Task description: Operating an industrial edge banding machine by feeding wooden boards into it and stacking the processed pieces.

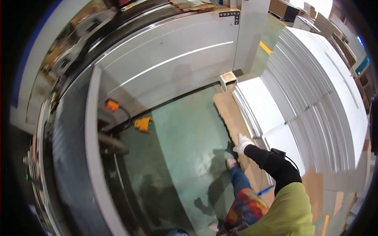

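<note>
My right hand, in a white glove, is over the torn left edge of a brown cardboard sheet. Thumb and fingers look apart, with nothing visible between them; whether they touch the cardboard I cannot tell. The cardboard lies under low stacks of white sheets. Behind these rises a tall, leaning stack of white board sheets. A black sleeve with a small dark device covers my right forearm. My left hand is out of the picture.
A grey machine panel stands ahead, and a rail with a dark bed runs down the left. An orange foot pedal sits on the green floor, below an orange box. A blue pen-like object lies near my leg.
</note>
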`<action>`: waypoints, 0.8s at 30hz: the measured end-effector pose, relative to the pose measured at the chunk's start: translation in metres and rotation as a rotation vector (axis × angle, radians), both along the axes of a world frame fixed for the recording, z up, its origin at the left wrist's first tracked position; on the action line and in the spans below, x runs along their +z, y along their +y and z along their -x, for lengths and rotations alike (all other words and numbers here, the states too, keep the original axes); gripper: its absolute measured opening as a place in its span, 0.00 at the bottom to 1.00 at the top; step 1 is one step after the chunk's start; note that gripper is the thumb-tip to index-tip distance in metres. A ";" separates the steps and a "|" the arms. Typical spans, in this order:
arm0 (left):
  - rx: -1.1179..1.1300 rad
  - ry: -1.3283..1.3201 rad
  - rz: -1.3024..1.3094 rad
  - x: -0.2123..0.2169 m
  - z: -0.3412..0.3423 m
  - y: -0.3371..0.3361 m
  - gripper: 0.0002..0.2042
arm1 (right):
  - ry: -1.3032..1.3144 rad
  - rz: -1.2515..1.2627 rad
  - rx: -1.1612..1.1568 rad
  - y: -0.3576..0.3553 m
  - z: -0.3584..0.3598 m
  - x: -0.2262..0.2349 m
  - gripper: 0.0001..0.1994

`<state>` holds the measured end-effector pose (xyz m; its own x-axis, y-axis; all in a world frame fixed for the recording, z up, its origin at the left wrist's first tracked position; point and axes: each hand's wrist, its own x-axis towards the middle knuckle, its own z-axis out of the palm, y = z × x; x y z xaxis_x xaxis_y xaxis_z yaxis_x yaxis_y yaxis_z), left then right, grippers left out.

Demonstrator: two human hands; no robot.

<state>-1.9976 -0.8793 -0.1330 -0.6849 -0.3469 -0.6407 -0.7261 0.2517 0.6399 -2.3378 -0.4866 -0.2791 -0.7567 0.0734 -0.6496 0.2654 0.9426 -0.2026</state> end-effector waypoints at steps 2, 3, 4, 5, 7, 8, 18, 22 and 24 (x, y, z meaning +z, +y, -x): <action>-0.009 -0.094 -0.004 -0.039 0.061 0.024 0.22 | 0.094 -0.090 -0.079 0.055 0.097 -0.059 0.37; -0.007 -0.139 0.000 -0.060 0.089 0.036 0.22 | 0.135 -0.102 -0.151 0.075 0.153 -0.089 0.37; 0.000 -0.183 0.003 -0.079 0.113 0.047 0.22 | 0.232 -0.084 -0.175 0.093 0.200 -0.117 0.35; 0.007 -0.220 0.006 -0.099 0.134 0.058 0.22 | 0.293 -0.104 -0.217 0.109 0.245 -0.142 0.34; 0.018 -0.289 0.001 -0.135 0.168 0.076 0.21 | 0.352 -0.213 -0.201 0.132 0.328 -0.182 0.39; 0.024 -0.322 -0.003 -0.150 0.181 0.084 0.21 | 0.419 -0.226 -0.192 0.140 0.358 -0.196 0.39; -0.105 -0.434 0.005 -0.181 0.238 0.107 0.20 | 0.429 -0.411 0.210 0.134 0.382 -0.254 0.25; -0.443 -0.294 0.146 -0.164 0.229 0.102 0.19 | 0.554 -0.120 0.144 0.117 0.309 -0.241 0.27; -0.713 -0.116 0.264 -0.158 0.223 0.103 0.19 | 0.478 -0.330 -0.068 0.143 0.263 -0.236 0.30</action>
<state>-2.2210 -0.7763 -0.2909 -0.7337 0.0021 -0.6794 -0.3897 0.8178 0.4234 -2.6010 -0.3434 -0.5151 -0.9466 0.2727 -0.1722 0.2790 0.9602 -0.0134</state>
